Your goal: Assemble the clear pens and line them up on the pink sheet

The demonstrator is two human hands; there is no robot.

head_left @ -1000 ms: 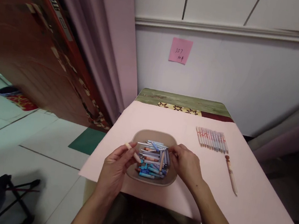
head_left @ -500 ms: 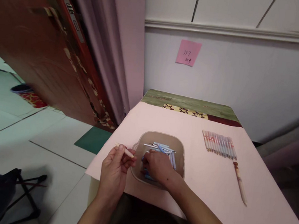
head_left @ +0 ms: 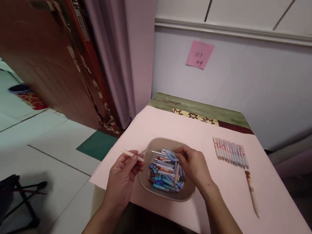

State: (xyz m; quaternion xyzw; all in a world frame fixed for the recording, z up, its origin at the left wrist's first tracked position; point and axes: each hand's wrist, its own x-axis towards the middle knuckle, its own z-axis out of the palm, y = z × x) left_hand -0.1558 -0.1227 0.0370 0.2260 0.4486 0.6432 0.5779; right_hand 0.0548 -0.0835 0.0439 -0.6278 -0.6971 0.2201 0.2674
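Observation:
Between the thumb and fingers of my left hand (head_left: 123,172) is a slim cream pen barrel (head_left: 127,153), held nearly level left of the plastic box (head_left: 143,187). Inside the box lies a jumble of pen parts (head_left: 165,168): white refills, blue and lilac caps, teal and brown pieces. My right hand (head_left: 195,168) reaches over the box's right side. Its fingers are curled together at the parts near the far right corner, and whatever is in them is hidden.
To the right, a row of assembled pens (head_left: 230,152) lies side by side. A single cream-and-brown pen (head_left: 253,195) rests just below it. Pink paper (head_left: 183,126) covers the table, whose green far edge (head_left: 203,105) meets the wall. A folding stool (head_left: 25,196) stands on the floor at left.
My right hand has moved from the middle of the box to its right side, uncovering the parts. My left hand still holds the barrel, now turned more level.

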